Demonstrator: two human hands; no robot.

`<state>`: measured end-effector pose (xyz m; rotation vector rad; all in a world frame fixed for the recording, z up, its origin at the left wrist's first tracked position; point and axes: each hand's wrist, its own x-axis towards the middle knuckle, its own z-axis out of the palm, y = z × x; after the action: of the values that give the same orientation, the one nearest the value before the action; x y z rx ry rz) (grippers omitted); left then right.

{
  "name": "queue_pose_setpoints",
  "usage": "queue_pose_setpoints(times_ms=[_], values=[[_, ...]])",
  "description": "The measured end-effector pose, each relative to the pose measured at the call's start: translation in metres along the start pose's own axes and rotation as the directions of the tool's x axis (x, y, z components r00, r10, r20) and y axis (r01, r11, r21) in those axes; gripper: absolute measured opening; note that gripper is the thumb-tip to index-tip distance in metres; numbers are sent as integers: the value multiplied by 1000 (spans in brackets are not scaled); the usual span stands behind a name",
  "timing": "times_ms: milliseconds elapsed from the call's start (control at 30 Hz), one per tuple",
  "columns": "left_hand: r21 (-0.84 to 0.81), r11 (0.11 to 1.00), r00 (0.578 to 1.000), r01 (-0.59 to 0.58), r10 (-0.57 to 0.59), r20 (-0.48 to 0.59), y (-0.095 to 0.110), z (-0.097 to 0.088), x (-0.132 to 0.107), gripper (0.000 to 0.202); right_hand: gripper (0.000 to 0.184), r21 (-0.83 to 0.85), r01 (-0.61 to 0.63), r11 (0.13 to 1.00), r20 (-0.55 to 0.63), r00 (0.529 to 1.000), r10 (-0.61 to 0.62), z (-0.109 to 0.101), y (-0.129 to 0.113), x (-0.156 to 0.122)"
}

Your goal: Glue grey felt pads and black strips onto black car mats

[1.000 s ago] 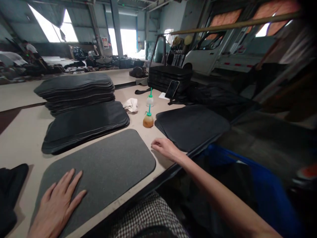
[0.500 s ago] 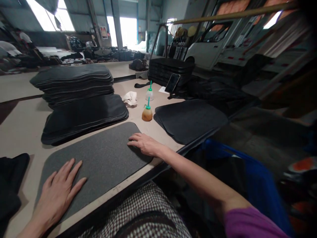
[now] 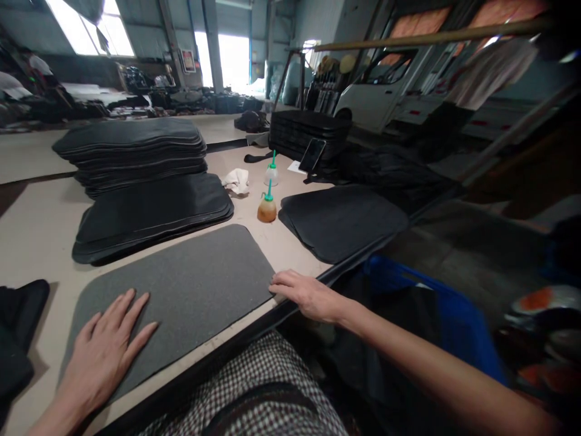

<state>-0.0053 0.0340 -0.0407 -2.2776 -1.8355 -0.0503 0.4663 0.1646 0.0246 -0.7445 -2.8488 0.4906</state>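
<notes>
A grey felt mat [image 3: 181, 290] with rounded corners lies flat on the beige table [image 3: 36, 230] in front of me. My left hand [image 3: 102, 357] rests palm down on its near left part, fingers stretched out and apart. My right hand [image 3: 306, 295] is at the mat's near right corner by the table edge, fingers curled down onto the corner; whether they grip it is unclear. A glue bottle [image 3: 267, 207] with amber liquid and a green nozzle stands just beyond the mat.
Stacks of black mats [image 3: 149, 212] lie behind the grey one, with a taller stack [image 3: 131, 145] further back. Another black mat [image 3: 345, 218] lies at right. A second bottle [image 3: 272, 171], a white rag [image 3: 236, 180], a phone [image 3: 312, 155] and a blue bin [image 3: 436, 303] are near.
My right hand slid from beside the mat onto its right part, then back toward me to the near right corner. My left hand stayed in place.
</notes>
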Motion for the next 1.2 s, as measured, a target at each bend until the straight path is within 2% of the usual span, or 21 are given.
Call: queue_pose_setpoints(times_ms=[167, 267, 567, 867, 1100, 1200], values=[[-18, 1000, 999, 23, -23, -22, 4, -5, 1, 65, 28, -31, 22, 999, -45, 999, -23, -6, 0, 4], [-23, 999, 999, 37, -37, -23, 6, -6, 3, 69, 20, -76, 62, 995, -36, 997, -65, -7, 3, 11], [-10, 1000, 1000, 18, -18, 4, 3, -3, 2, 67, 19, -134, 27, 991, -111, 993, -42, 10, 6, 15], [-44, 996, 997, 73, -73, 0, 7, -7, 5, 72, 15, -96, 60, 994, -131, 989, -73, 21, 9, 18], [-21, 999, 999, 40, -40, 9, 5, -5, 3, 69, 16, -35, 32, 999, -172, 984, -38, 20, 1, 17], [-18, 998, 998, 58, -58, 12, 5, -7, 4, 70, 18, -46, 54, 997, -143, 988, -61, 19, 0, 14]])
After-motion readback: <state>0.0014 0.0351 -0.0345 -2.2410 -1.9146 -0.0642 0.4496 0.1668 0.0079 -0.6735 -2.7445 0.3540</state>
